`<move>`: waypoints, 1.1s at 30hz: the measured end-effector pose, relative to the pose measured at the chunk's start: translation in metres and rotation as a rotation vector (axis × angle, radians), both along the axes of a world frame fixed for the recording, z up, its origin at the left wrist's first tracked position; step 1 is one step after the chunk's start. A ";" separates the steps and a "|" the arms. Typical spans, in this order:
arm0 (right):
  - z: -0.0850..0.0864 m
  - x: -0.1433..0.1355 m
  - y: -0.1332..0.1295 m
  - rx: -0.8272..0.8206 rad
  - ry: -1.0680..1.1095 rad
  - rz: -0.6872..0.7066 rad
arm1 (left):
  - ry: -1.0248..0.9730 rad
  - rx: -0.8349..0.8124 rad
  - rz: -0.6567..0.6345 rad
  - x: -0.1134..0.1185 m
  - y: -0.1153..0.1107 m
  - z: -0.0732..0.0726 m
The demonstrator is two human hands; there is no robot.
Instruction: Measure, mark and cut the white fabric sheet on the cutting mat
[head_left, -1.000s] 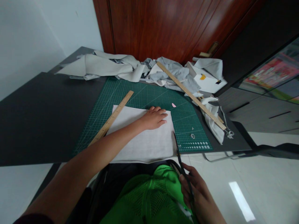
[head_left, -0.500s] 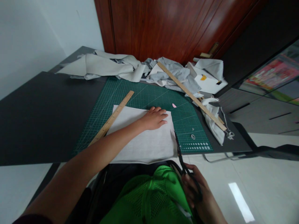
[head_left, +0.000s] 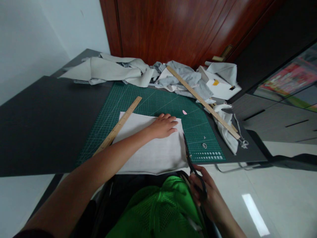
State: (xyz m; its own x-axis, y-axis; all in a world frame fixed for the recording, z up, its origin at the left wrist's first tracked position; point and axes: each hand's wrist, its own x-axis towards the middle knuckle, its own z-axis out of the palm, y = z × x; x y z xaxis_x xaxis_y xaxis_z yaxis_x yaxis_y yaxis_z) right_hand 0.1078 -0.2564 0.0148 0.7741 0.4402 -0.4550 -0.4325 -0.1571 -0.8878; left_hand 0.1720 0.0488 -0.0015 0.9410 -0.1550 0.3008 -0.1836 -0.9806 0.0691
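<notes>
A piece of white cloth (head_left: 153, 153) lies on the green cutting mat (head_left: 153, 100), its near edge at the table's front. My left hand (head_left: 165, 126) rests flat on the cloth near its far right corner, fingers spread. In my right hand (head_left: 201, 185) are black scissors (head_left: 189, 158), gripped by the handles just off the table's front edge. Their blades point away from me along the cloth's right edge. A wooden ruler (head_left: 121, 124) lies across the cloth's left side, partly hidden by my left forearm.
A second wooden ruler (head_left: 203, 100) slants over crumpled grey cloth (head_left: 185, 74) at the back right. Pale folded fabric (head_left: 114, 69) lies at the back left. A white box (head_left: 220, 84) stands at the far right. A small pink piece (head_left: 184, 112) lies on the mat.
My right hand and the scissors have moved forward along the cloth's right edge, away from me. My left hand and the cloth have stayed in place.
</notes>
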 end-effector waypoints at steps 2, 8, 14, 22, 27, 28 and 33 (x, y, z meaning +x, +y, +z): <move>0.001 -0.001 0.002 -0.011 0.010 0.002 | 0.001 -0.013 -0.003 0.000 0.000 0.000; 0.001 -0.002 0.003 0.009 0.032 0.026 | 0.006 -0.022 -0.001 0.000 0.000 0.000; 0.000 -0.006 0.005 0.004 0.015 -0.007 | -0.001 0.001 0.002 0.000 0.000 0.001; -0.003 -0.007 0.003 0.018 0.043 -0.016 | 0.000 -0.001 -0.004 0.000 0.000 0.002; -0.003 -0.007 0.001 0.022 0.044 -0.014 | 0.002 0.003 -0.002 0.000 0.000 0.001; -0.002 -0.007 0.001 0.019 0.045 -0.018 | -0.001 0.003 -0.003 0.000 0.000 0.001; -0.002 -0.008 0.002 0.017 0.044 -0.027 | -0.005 -0.001 -0.012 0.000 0.000 0.000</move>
